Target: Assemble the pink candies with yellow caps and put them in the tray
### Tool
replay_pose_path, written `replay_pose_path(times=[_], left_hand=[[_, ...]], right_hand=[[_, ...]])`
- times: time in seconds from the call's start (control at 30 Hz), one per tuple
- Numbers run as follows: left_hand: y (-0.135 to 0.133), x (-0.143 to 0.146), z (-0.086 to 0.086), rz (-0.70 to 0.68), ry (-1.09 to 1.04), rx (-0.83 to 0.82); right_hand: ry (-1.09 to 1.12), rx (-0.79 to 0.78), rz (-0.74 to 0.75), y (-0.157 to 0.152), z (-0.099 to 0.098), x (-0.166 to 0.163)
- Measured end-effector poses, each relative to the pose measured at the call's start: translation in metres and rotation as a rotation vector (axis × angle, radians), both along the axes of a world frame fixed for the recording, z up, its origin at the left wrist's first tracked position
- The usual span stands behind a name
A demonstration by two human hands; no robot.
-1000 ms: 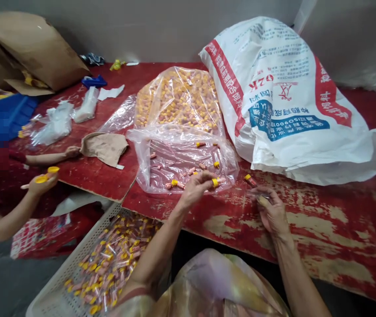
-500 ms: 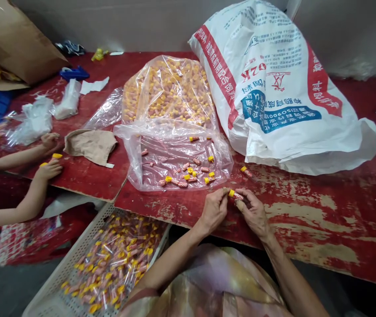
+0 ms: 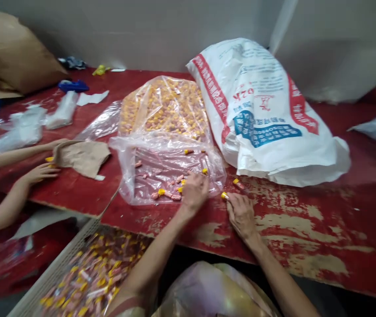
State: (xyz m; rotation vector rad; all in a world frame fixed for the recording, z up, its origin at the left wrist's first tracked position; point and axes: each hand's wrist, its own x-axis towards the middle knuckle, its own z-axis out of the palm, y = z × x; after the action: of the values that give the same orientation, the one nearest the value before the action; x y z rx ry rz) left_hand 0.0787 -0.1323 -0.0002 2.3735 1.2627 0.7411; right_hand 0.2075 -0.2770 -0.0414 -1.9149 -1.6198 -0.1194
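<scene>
My right hand [image 3: 241,214] rests at the table's front part, its fingers closed on a small tube with a yellow cap [image 3: 224,196] and pink-and-white contents. Over the front of the clear plastic bag [image 3: 126,176] is my left hand [image 3: 195,192], reaching among loose pieces; blur and the hand itself hide its fingertips. Several pink-patterned tubes [image 3: 176,197] and yellow caps [image 3: 161,192] lie on the bag around it. Another yellow-capped tube [image 3: 239,184] lies on the red table just beyond my right hand.
A large white printed sack [image 3: 263,119] stands behind my right hand. The bag's rear bulges with yellow-and-pink pieces [image 3: 164,108]. Below the table edge, a white crate [image 3: 54,268] holds many capped tubes. At left, a co-worker's hands [image 3: 41,172] are by a beige cloth [image 3: 82,158].
My left hand has left the capped tube and moved left over the loose pieces; my right hand keeps the tube. The co-worker's hand has reached to the beige cloth. The view has shifted.
</scene>
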Motion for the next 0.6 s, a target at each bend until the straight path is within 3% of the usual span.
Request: replay_pose_path(times=[0.07, 0.17, 0.23, 0.37, 0.47, 0.6], left_hand=[[0.05, -0.001, 0.0, 0.142, 0.097, 0.103], [0.113, 0.003, -0.006, 0.125, 0.135, 0.119], [0.137, 0.005, -0.012, 0.094, 0.156, 0.1], [0.152, 0.005, -0.025, 0.082, 0.182, 0.09], [0.15, 0.004, -0.031, 0.111, 0.15, 0.107], [0.131, -0.004, -0.024, 0.199, -0.023, 0.061]], right_hand=[[-0.101, 0.005, -0.043, 0.005, 0.002, 0.004], [-0.12, 0.082, -0.113, 0.004, 0.006, 0.029], [-0.151, 0.104, -0.266, 0.001, 0.011, 0.064], [-0.239, -0.084, -0.602, 0.007, 0.022, 0.166], [-0.211, -0.222, -0.528, 0.034, 0.022, 0.227], [-0.185, -0.379, -0.344, 0.075, 0.007, 0.25]])
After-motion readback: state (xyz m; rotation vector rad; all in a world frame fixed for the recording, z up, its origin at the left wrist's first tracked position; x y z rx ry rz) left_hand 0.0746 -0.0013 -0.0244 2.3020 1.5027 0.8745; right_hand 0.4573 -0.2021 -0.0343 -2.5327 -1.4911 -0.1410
